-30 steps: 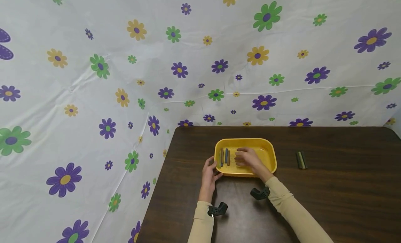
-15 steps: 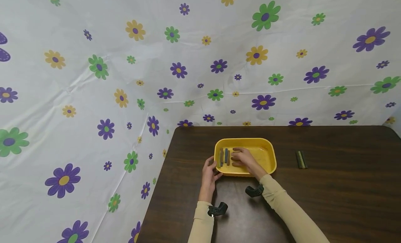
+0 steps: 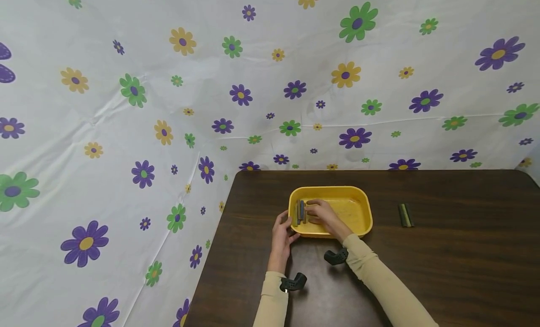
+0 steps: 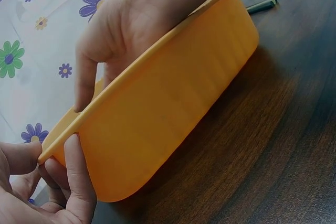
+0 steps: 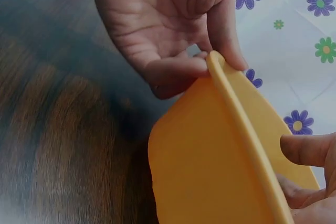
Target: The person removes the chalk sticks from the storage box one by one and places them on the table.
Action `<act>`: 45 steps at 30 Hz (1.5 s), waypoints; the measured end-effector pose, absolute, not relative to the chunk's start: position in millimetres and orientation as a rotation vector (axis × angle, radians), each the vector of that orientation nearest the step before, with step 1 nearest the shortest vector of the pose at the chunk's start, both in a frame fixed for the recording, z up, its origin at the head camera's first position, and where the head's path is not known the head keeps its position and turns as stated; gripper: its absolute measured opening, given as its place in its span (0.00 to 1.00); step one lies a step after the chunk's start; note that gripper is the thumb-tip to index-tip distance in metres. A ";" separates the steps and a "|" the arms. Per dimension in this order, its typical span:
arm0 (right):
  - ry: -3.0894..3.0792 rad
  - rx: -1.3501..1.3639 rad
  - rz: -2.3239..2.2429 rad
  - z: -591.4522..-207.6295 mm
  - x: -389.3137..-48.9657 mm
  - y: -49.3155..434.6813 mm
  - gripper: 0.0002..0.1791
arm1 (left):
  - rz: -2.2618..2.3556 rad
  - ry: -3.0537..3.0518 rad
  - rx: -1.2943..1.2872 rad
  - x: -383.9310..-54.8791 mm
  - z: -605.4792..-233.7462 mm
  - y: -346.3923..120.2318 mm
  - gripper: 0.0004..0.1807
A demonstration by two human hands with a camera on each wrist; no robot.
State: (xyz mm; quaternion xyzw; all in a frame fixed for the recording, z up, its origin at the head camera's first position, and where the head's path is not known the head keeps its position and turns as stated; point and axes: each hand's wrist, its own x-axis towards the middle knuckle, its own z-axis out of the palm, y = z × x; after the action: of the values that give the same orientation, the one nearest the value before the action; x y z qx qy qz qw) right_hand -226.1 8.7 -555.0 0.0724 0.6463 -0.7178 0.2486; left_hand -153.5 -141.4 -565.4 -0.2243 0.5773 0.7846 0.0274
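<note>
A yellow plastic tray (image 3: pixel 353 211) sits on the dark table. Several thin sticks (image 3: pixel 299 212), blue, brown and olive, lie close together side by side at its left end. My left hand (image 3: pixel 280 235) grips the tray's left end; in the right wrist view its thumb hooks over the rim while its fingers press the outer wall. Inside the tray, my right hand (image 3: pixel 325 214) has its extended fingertips right at the rightmost stick. The left wrist view shows that right hand (image 4: pixel 123 30) reaching down over the rim, its fingertips hidden behind the tray wall.
Right of the tray, a few green sticks (image 3: pixel 406 215) lie together on the table (image 3: pixel 464 252). A white sheet with printed flowers (image 3: pixel 270 74) hangs along the back and left sides. Both wrists wear black camera mounts (image 3: pixel 293 282).
My right hand has moved left inside the tray, and the right-hand sticks have slid left, closing up the row. My left hand stays at the tray's end.
</note>
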 end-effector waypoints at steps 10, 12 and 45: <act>1.746 0.205 -2.015 -557.4 -225.7 -3.3 0.31 | 2.433 1.775 -0.684 -150.8 -562.1 -140.4 0.23; 1.772 0.192 -2.009 -559.3 -225.3 -5.3 0.31 | 2.430 1.778 -0.675 -150.5 -561.6 -140.5 0.24; 2.081 0.075 -1.817 -563.7 -226.7 -17.8 0.25 | 2.425 1.774 -0.668 -152.8 -561.7 -141.1 0.24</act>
State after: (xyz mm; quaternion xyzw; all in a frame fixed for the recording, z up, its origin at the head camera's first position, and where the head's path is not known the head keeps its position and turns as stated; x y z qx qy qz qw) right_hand -226.7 -17.8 -563.7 0.0268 0.7396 -0.6458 0.1877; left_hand -152.8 -141.1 -561.7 -0.2170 0.5760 0.7875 0.0319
